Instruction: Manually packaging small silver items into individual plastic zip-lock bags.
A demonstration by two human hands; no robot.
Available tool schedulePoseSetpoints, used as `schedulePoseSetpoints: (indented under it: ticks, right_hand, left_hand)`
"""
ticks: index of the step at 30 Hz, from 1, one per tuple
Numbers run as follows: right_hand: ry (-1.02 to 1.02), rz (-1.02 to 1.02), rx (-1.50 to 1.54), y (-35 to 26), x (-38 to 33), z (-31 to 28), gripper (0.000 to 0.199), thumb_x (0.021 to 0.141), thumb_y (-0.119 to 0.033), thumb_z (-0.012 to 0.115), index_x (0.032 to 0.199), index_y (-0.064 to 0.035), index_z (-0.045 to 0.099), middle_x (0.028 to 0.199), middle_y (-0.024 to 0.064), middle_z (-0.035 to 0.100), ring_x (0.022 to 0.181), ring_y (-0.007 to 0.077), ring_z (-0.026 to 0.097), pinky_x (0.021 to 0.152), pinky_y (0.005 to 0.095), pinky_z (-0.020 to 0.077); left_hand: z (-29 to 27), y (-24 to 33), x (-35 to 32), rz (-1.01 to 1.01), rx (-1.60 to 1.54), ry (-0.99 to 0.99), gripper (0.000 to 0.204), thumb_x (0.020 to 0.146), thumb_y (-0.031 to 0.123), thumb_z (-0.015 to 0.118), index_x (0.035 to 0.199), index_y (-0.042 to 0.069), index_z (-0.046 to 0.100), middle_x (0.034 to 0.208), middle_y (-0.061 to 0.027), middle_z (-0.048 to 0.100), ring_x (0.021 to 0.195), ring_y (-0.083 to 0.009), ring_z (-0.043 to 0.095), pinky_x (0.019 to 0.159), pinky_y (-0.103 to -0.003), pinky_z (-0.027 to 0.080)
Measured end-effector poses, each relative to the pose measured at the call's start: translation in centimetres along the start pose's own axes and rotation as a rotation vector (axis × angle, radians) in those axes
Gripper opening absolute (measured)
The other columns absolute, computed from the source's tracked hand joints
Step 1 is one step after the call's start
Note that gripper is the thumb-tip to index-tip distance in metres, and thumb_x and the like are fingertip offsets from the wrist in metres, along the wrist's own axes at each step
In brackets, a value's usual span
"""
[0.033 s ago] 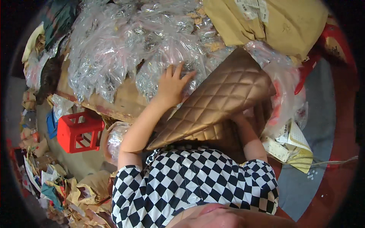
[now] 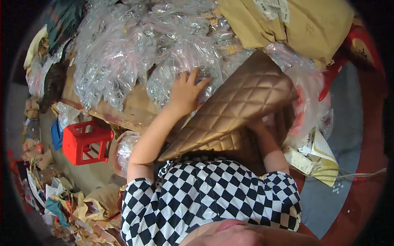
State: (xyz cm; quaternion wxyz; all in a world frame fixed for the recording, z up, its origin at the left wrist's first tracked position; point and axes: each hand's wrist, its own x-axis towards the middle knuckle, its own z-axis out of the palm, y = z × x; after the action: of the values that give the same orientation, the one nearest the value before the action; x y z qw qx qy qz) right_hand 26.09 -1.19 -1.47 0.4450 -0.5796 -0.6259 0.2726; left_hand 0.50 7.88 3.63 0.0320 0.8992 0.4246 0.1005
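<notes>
My left hand (image 2: 185, 92) lies with its fingers spread on clear plastic bags (image 2: 164, 78) that hold small shiny metal pieces. Beside it, a brown quilted sheet (image 2: 242, 96) with diamond stitching slants up in front of my body. A lower quilted part (image 2: 223, 143) shows beneath its folded edge. Only the wrist end of my right hand (image 2: 259, 128) is visible, reaching in under that quilted sheet. Its fingers are hidden, so I cannot see what they hold or touch.
The bags pile up on a cardboard-covered table (image 2: 131, 110). A large brown paper sack (image 2: 295, 28) stands at the far right. On the left are a red plastic stool (image 2: 86, 143) and crumpled brown paper (image 2: 98, 201). Papers (image 2: 314, 160) and a cord lie at right.
</notes>
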Motion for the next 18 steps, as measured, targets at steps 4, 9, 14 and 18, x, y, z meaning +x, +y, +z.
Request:
schedulePoseSetpoints:
  ticks: [4,9,14,18]
  right_hand:
    - [-0.098,0.053,0.048,1.1,-0.3,0.5,0.035,0.074,-0.019,0.079,0.101,-0.0047,0.063,0.096,0.0041,0.068,0.09,0.0153,0.062,0.081,0.0306,0.0494]
    - [-0.32,0.228,0.146,1.7,0.1,0.5,0.029,0.073,-0.019,0.079,0.079,-0.0066,0.054,0.072,-0.0009,0.053,0.07,0.011,0.05,0.066,0.0282,0.0431]
    - [-0.309,0.221,0.301,0.6,0.4,0.3,0.025,0.075,-0.013,0.078,0.079,-0.0072,0.053,0.07,-0.0051,0.05,0.068,0.005,0.046,0.063,0.0227,0.0388]
    - [-0.326,0.251,0.359,0.1,0.5,0.2,0.025,0.076,-0.01,0.077,0.079,-0.008,0.052,0.071,-0.0074,0.049,0.068,0.0012,0.043,0.061,0.0199,0.0361]
  left_hand:
    - [-0.5,-0.6,0.7,0.061,-0.126,-0.063,0.049,0.069,0.013,0.075,0.116,0.021,0.062,0.131,-0.0121,0.045,0.105,-0.0387,0.054,0.091,-0.043,0.048]
    - [1.3,-1.6,1.6,-0.109,-0.482,-0.042,0.026,0.08,0.018,0.063,0.105,0.011,0.063,0.117,-0.0145,0.054,0.104,-0.0342,0.056,0.087,-0.041,0.048]
    - [3.5,-2.1,2.4,-0.402,-0.943,-0.11,0.026,0.085,0.021,0.057,0.108,0.009,0.061,0.111,-0.0193,0.058,0.103,-0.0355,0.056,0.087,-0.041,0.046]
    - [3.7,-2.4,3.0,-0.332,-0.863,-0.175,0.025,0.086,0.02,0.057,0.108,0.009,0.061,0.109,-0.0195,0.059,0.101,-0.0356,0.057,0.085,-0.041,0.047]
